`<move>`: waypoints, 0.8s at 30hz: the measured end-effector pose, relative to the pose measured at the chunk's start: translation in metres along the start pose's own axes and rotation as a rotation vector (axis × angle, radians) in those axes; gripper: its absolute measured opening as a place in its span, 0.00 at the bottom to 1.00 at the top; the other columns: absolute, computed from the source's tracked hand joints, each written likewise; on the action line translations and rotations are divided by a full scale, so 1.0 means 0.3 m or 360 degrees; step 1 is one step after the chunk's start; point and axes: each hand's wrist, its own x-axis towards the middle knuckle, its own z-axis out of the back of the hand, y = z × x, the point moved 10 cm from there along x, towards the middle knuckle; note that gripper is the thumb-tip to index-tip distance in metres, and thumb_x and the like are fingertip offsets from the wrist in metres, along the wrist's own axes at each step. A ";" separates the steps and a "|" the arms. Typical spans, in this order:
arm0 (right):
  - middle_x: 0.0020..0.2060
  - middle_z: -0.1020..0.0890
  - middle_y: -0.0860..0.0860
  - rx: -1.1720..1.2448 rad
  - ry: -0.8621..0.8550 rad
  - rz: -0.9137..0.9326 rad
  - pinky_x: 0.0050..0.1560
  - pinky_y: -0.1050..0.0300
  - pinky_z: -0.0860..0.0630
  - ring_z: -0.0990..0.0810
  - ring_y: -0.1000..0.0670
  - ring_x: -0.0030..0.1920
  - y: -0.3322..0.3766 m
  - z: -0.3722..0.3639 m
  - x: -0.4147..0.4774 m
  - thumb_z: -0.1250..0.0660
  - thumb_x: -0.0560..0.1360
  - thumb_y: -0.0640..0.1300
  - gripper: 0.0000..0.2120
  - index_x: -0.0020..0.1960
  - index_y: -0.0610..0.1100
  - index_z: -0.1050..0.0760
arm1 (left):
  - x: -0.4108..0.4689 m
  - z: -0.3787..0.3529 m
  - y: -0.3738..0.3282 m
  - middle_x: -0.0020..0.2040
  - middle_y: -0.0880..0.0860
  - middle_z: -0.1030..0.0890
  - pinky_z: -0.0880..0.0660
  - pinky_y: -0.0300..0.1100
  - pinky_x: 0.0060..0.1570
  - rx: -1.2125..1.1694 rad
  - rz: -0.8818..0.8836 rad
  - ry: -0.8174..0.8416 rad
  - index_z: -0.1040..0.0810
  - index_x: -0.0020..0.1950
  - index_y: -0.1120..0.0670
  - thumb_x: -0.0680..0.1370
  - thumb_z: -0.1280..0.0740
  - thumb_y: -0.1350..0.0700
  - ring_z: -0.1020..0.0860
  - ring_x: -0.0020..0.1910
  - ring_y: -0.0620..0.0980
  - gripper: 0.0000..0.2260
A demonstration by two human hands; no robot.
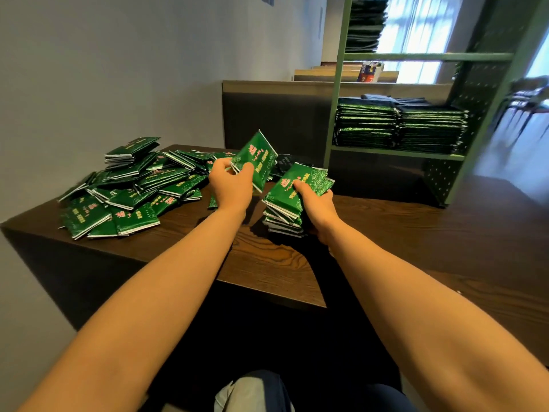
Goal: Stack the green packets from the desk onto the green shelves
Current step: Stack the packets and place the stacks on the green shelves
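The left hand pinches one glossy green foil packet, held tilted above the dark wood-grain desk. The right hand is curled round a neat stack of like packets standing on the desk, thumb on top. A loose heap of packets lies at the desk's left end. The green metal shelf unit, right rear, holds two stacked rows. A further pile sits on the shelf above.
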 end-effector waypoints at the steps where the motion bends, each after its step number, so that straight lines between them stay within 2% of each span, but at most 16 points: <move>1: 0.74 0.31 0.45 0.0001 -0.0036 0.0007 0.74 0.38 0.32 0.29 0.40 0.72 -0.006 0.024 0.000 0.28 0.75 0.63 0.50 0.83 0.43 0.52 | -0.013 -0.004 0.000 0.41 0.50 0.25 0.30 0.36 0.29 -0.0099 0.0097 -0.0007 0.29 0.50 0.55 0.74 0.29 0.60 0.28 0.33 0.43 0.10; 3: 0.75 0.31 0.44 0.0053 -0.0054 -0.0012 0.74 0.39 0.32 0.30 0.40 0.73 -0.012 0.048 -0.013 0.28 0.75 0.63 0.50 0.83 0.43 0.53 | -0.028 -0.033 0.008 0.51 0.52 0.22 0.21 0.41 0.40 -0.0269 0.0257 0.0061 0.28 0.55 0.51 0.72 0.27 0.59 0.21 0.43 0.47 0.15; 5: 0.76 0.33 0.43 0.0086 -0.0067 -0.0022 0.74 0.38 0.32 0.31 0.40 0.74 -0.017 0.062 -0.024 0.29 0.75 0.65 0.51 0.82 0.42 0.53 | -0.049 -0.075 0.012 0.55 0.54 0.21 0.19 0.48 0.50 -0.0254 0.0326 0.0205 0.25 0.58 0.50 0.71 0.27 0.58 0.19 0.50 0.51 0.18; 7: 0.77 0.34 0.43 0.0133 -0.0044 -0.0036 0.75 0.38 0.32 0.31 0.39 0.75 -0.022 0.060 -0.037 0.29 0.73 0.69 0.54 0.82 0.42 0.54 | -0.080 -0.115 0.002 0.53 0.52 0.19 0.20 0.45 0.50 -0.0082 0.0269 0.0373 0.22 0.61 0.54 0.72 0.27 0.60 0.19 0.50 0.50 0.17; 10: 0.76 0.32 0.43 0.0148 0.0040 0.0045 0.74 0.37 0.31 0.28 0.40 0.73 -0.007 0.039 -0.055 0.28 0.61 0.79 0.65 0.82 0.44 0.51 | -0.125 -0.161 -0.014 0.50 0.52 0.17 0.22 0.37 0.43 0.0118 0.0087 0.0612 0.20 0.59 0.57 0.74 0.27 0.61 0.19 0.46 0.47 0.14; 11: 0.77 0.33 0.43 0.0131 0.0059 0.0051 0.75 0.37 0.32 0.29 0.40 0.74 -0.010 0.035 -0.054 0.29 0.60 0.80 0.66 0.82 0.44 0.52 | -0.138 -0.173 -0.011 0.50 0.52 0.18 0.23 0.37 0.44 0.0177 0.0041 0.0681 0.20 0.59 0.58 0.74 0.27 0.61 0.19 0.46 0.46 0.13; 13: 0.81 0.40 0.43 0.0097 0.0075 0.0051 0.78 0.37 0.36 0.36 0.39 0.79 -0.017 0.032 -0.049 0.32 0.67 0.78 0.63 0.84 0.43 0.57 | -0.154 -0.186 0.007 0.51 0.52 0.17 0.22 0.41 0.50 0.0247 0.0025 0.0768 0.19 0.59 0.57 0.75 0.27 0.59 0.19 0.48 0.48 0.13; 14: 0.82 0.41 0.43 0.0090 0.0091 0.0044 0.78 0.37 0.37 0.37 0.40 0.79 -0.019 0.030 -0.049 0.33 0.67 0.78 0.63 0.84 0.43 0.58 | -0.159 -0.190 0.018 0.53 0.53 0.17 0.22 0.44 0.53 0.0240 0.0042 0.0802 0.19 0.59 0.57 0.75 0.27 0.59 0.19 0.50 0.49 0.13; 16: 0.78 0.33 0.43 0.0105 0.0149 0.0002 0.75 0.37 0.32 0.30 0.40 0.75 -0.015 0.020 -0.064 0.29 0.59 0.80 0.66 0.83 0.46 0.51 | -0.170 -0.198 0.035 0.55 0.53 0.17 0.22 0.48 0.57 0.0199 0.0091 0.0868 0.19 0.59 0.55 0.75 0.27 0.59 0.19 0.54 0.51 0.12; 17: 0.74 0.28 0.43 0.0149 0.0167 -0.0032 0.70 0.37 0.26 0.24 0.40 0.69 -0.022 0.023 -0.061 0.26 0.59 0.78 0.63 0.81 0.47 0.47 | -0.175 -0.200 0.042 0.55 0.53 0.18 0.22 0.49 0.58 0.0172 0.0114 0.0910 0.20 0.58 0.53 0.76 0.27 0.59 0.19 0.55 0.52 0.12; 18: 0.69 0.23 0.42 0.0202 0.0182 -0.0049 0.64 0.39 0.22 0.19 0.41 0.64 -0.020 0.024 -0.067 0.24 0.63 0.72 0.55 0.78 0.48 0.44 | -0.179 -0.204 0.047 0.56 0.53 0.18 0.21 0.49 0.57 0.0145 0.0138 0.0965 0.20 0.57 0.52 0.76 0.28 0.60 0.19 0.55 0.52 0.11; 19: 0.65 0.22 0.42 0.0244 0.0202 -0.0066 0.57 0.42 0.19 0.17 0.41 0.59 -0.022 0.024 -0.071 0.24 0.67 0.65 0.47 0.75 0.47 0.43 | -0.182 -0.206 0.053 0.56 0.53 0.18 0.21 0.49 0.57 0.0116 0.0174 0.1021 0.20 0.56 0.52 0.76 0.28 0.61 0.19 0.55 0.53 0.11; 20: 0.63 0.21 0.41 0.0271 0.0226 -0.0090 0.51 0.44 0.17 0.16 0.41 0.56 -0.026 0.021 -0.076 0.23 0.69 0.60 0.43 0.73 0.46 0.42 | -0.186 -0.209 0.057 0.55 0.54 0.18 0.21 0.49 0.55 0.0075 0.0218 0.1076 0.21 0.55 0.51 0.75 0.28 0.62 0.19 0.55 0.53 0.11; 22: 0.61 0.20 0.40 0.0293 0.0240 -0.0107 0.46 0.46 0.17 0.14 0.41 0.53 -0.033 0.017 -0.074 0.23 0.68 0.55 0.42 0.74 0.45 0.41 | -0.198 -0.215 0.065 0.55 0.55 0.18 0.21 0.48 0.52 0.0004 0.0327 0.1161 0.21 0.55 0.52 0.75 0.29 0.64 0.18 0.52 0.54 0.11; 24: 0.60 0.20 0.40 0.0290 0.0222 -0.0082 0.46 0.46 0.17 0.14 0.41 0.52 -0.024 0.016 -0.083 0.24 0.69 0.52 0.39 0.72 0.45 0.40 | -0.201 -0.222 0.069 0.53 0.54 0.18 0.23 0.45 0.46 -0.0009 0.0407 0.1165 0.22 0.57 0.53 0.76 0.31 0.64 0.18 0.48 0.52 0.12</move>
